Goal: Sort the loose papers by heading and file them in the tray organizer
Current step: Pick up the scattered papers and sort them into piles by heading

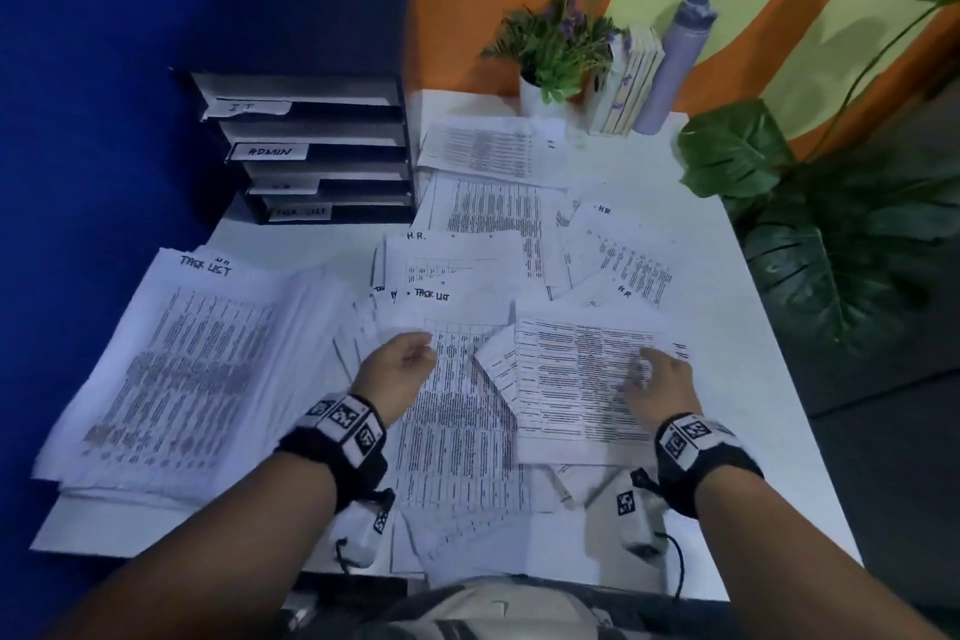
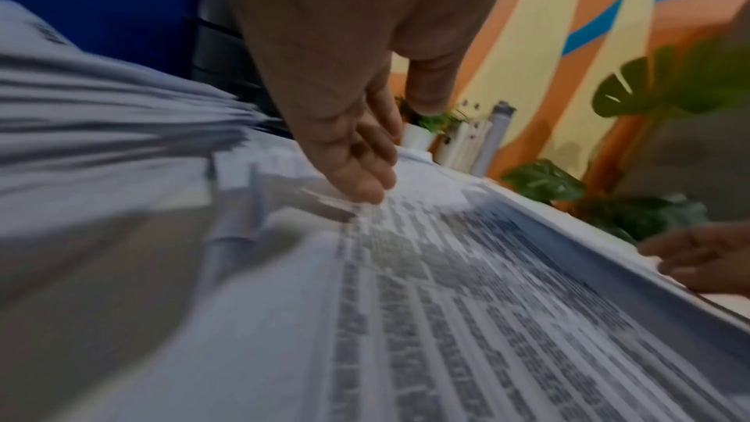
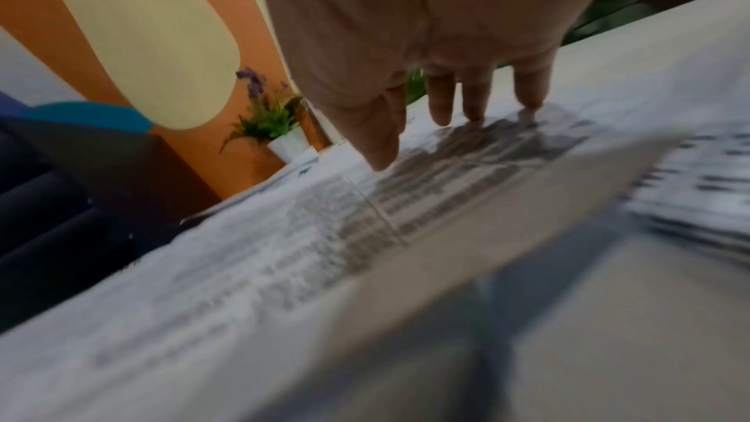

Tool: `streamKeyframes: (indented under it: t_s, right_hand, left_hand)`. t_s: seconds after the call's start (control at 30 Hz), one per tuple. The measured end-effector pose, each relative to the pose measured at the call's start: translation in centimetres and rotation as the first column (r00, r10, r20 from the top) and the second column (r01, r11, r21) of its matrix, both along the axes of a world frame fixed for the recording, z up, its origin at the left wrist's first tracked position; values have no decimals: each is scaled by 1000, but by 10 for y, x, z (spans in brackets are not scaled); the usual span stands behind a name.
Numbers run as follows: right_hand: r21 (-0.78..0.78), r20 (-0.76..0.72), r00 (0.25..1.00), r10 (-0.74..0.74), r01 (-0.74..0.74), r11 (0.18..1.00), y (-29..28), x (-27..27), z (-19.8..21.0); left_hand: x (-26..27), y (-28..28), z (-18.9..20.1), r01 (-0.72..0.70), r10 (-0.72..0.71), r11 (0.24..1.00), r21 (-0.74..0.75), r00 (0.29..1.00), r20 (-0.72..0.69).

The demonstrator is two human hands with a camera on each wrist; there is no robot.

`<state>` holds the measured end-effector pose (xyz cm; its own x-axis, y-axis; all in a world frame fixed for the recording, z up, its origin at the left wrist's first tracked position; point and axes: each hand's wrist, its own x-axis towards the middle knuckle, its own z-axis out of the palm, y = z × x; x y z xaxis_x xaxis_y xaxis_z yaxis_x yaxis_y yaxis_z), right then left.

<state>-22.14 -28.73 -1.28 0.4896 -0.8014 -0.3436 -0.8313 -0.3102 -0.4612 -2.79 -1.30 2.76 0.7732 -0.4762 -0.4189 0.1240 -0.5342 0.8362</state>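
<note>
Loose printed papers cover the white table. A thick "TASK LIST" stack (image 1: 182,369) lies at the left. The black tray organizer (image 1: 311,146) at the back left carries labels IT, ADMIN, a third I cannot read, and TASK LIST. My left hand (image 1: 415,348) is open, its straight fingers (image 2: 365,185) touching a "TASK LIST" sheet (image 1: 457,431) in the middle. My right hand (image 1: 644,369) is open too, and its fingertips (image 3: 474,114) rest on a table-printed sheet (image 1: 571,379) that overlaps the first. Beyond them lie an "H.R." sheet (image 1: 452,260) and further H.R. sheets (image 1: 623,255).
A small potted plant (image 1: 556,47), some upright books (image 1: 631,83) and a grey bottle (image 1: 675,62) stand at the table's back edge. A large leafy plant (image 1: 831,224) crowds the right side. A blue wall (image 1: 78,120) runs along the left.
</note>
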Motion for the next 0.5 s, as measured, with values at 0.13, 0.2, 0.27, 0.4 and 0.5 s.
streamKeyframes:
  t_s: [0.13, 0.2, 0.27, 0.4, 0.5]
  right_hand:
    - [19, -11, 930, 366, -366, 930, 13, -11, -14]
    - [15, 6, 863, 505, -505, 863, 14, -11, -17]
    - [9, 32, 812, 582, -583, 813, 8, -13, -17]
    - [16, 67, 742, 668, -670, 742, -5, -12, -12]
    - [-74, 116, 760, 640, -636, 768, -10, -5, -10]
  left_hand:
    - [-10, -49, 0, 181, -179, 978, 98, 983, -36]
    - [-9, -66, -1, 223, -219, 966, 129, 975, -49]
    - [-9, -82, -1, 256, -242, 960, 116, 963, -122]
    - [-16, -91, -3, 278, -269, 953, 122, 960, -83]
    - [-24, -86, -6, 155, -163, 982, 104, 984, 67]
